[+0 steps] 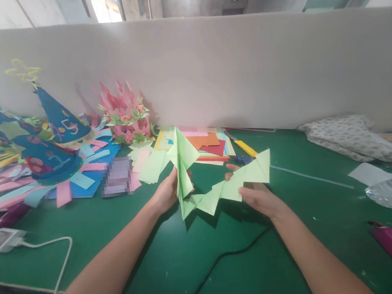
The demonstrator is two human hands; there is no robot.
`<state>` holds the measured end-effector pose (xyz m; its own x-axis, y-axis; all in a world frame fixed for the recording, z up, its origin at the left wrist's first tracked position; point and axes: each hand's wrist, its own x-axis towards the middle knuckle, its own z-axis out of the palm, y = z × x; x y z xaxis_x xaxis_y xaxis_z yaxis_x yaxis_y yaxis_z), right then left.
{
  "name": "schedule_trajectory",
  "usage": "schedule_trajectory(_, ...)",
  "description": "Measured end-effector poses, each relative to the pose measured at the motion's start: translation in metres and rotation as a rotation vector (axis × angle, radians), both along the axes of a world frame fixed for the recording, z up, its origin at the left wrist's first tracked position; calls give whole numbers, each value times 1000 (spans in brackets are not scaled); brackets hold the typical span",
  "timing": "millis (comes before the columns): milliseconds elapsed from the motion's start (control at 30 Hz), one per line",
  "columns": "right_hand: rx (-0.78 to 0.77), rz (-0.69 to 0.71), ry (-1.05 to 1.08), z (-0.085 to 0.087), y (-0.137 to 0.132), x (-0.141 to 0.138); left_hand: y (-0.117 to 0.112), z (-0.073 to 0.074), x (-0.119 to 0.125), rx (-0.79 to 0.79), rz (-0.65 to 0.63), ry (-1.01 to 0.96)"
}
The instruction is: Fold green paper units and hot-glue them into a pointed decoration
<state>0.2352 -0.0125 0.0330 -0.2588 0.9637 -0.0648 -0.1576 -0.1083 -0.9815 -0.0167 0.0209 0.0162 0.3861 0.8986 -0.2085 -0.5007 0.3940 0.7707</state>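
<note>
paper strip (209, 203), pale green zigzag, held above the table (152, 260): left hand (167, 191) has fingers round one end, right hand (258, 198) pinches near the other. looks light, crease-prone; i'd grip folded layers, gently.

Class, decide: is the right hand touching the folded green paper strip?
Touching: in the head view, the right hand holds the folded green paper strip, its thumb overlapping the paper's lower edge.

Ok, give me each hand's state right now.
Left hand: closed on the upright end of the folded green paper strip.
Right hand: holding the strip near its other end.
</note>
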Motion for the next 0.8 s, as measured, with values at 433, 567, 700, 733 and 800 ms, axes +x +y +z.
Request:
schedule_trajectory(433,106,198,85,-7,6,13,7,10,-15,135,70,-175)
schedule_trajectory(567,109,213,90,-5,6,14,8,10,-15,109,45,-237)
schedule_trajectory(700,120,176,92,-6,9,16,8,11,-14,15,88,-272)
schedule_trajectory(733,115,168,94,-7,9,17,8,11,-13,0,103,-273)
schedule_trajectory(800,106,158,104,-7,10,17,8,12,-13,-14,124,-272)
